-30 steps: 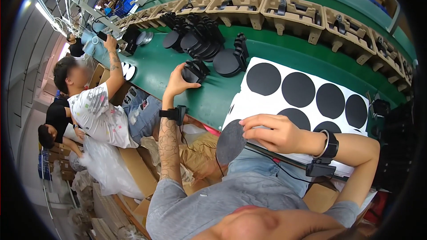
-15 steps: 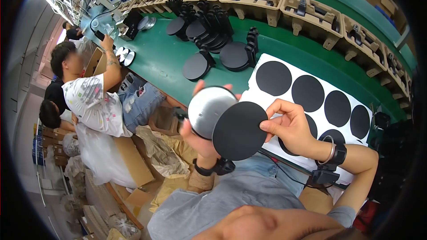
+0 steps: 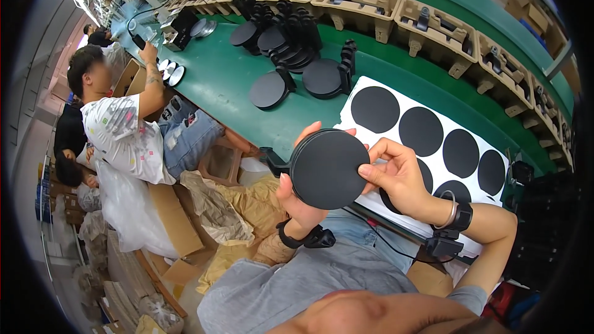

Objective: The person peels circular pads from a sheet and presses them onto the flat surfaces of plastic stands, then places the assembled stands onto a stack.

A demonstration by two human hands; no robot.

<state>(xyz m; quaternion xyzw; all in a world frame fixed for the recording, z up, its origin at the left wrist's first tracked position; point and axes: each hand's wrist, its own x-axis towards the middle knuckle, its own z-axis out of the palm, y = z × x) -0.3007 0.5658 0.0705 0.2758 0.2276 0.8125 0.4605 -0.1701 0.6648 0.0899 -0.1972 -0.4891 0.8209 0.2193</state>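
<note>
My left hand (image 3: 300, 207) is wrapped round a round metal base (image 3: 270, 159), whose short black arm sticks out past the fingers on the left. A thin black round pad (image 3: 328, 170) lies over the face of that base, nearly lined up with it, and hides its silver surface. At the pad's right edge my right hand (image 3: 399, 176) pinches it between thumb and fingers. Whether the pad fully touches the base, I cannot tell. Right of my hands, a white sheet (image 3: 405, 100) carries several more black round pads (image 3: 375, 109).
Several black round bases with upright arms (image 3: 269, 89) stand on the green bench (image 3: 216, 80). Behind them runs a row of brown moulded trays (image 3: 433, 28) with black parts. At the left another person (image 3: 127, 130) works. Cardboard and brown paper (image 3: 241, 207) lie below the bench's edge.
The black pad has moved up and left over the base, covering the silver face that showed before. Both hands are now close together.
</note>
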